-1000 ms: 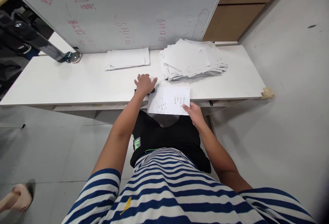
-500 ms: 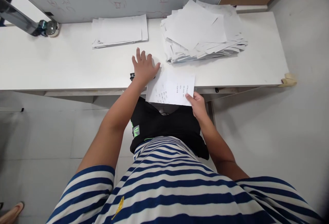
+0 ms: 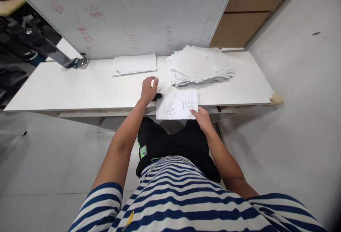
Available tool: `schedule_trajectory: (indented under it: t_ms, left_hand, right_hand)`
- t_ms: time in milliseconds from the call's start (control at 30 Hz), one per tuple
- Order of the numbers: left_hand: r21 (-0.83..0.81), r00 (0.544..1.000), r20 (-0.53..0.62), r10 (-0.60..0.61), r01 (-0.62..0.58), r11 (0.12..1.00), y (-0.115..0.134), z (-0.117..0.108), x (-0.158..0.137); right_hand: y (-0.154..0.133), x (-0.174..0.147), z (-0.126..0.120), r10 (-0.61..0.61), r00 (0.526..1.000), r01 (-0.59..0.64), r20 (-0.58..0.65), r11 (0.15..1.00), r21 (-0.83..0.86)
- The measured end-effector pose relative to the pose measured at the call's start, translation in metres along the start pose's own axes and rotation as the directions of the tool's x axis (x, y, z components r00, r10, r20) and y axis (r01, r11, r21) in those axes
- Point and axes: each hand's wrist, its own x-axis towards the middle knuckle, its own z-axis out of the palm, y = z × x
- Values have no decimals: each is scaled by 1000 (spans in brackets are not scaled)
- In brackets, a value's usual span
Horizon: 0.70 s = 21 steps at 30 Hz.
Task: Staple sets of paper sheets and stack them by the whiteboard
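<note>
left hand (image 3: 148, 89) fingers curled, tips pinched over black stapler (image 3: 156, 97) just beside | stapler long axis left-right, at sheet's (image 3: 177, 105) left corner | right hand (image 3: 201, 117) pinching sheet's near-right edge | sheet overhanging tabletop (image 3: 80, 90) front edge

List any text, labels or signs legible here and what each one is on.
None can be read for certain.
Whiteboard: faint red handwriting, too blurred.
Printed sheet pinched by the right hand: lines of print, too small.
Shorts patch: green logo, unreadable.
Shirt emblem: yellow, no letters visible.
</note>
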Motion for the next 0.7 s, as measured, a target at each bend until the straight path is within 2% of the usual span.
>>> schedule_trajectory:
  t_ms: [100, 200, 267, 400, 500, 633, 700]
  left_hand:
    - [174, 979, 137, 149, -172, 970, -16, -13, -21]
    - [231, 947, 264, 182, -246, 941, -36, -13, -39]
    - [235, 953, 260, 154, -217, 948, -45, -5, -46]
    - [275, 994, 99, 35, -61, 960, -45, 14, -43]
    - [293, 997, 36, -70, 56, 954, -41, 20, -30]
    - [271, 992, 87, -89, 62, 961, -51, 16, -11]
    - [247, 992, 58, -112, 94, 964, -59, 14, -6]
  right_hand:
    - [-13, 13, -12, -52, 998, 53, -18, 999, 13]
    - [-35, 21, -32, -150, 986, 149, -69, 989, -16]
    - [-50, 22, -44, -233, 962, 231, -141, 973, -30]
    - [-68, 13, -56, -340, 892, 344, -296, 938, -41]
    - [-63, 5, -56, -340, 880, 345, -331, 937, -46]
    - [-53, 1, -56, -336, 858, 349, -389, 936, -40]
    - [-50, 0, -56, -331, 865, 332, -377, 941, -64]
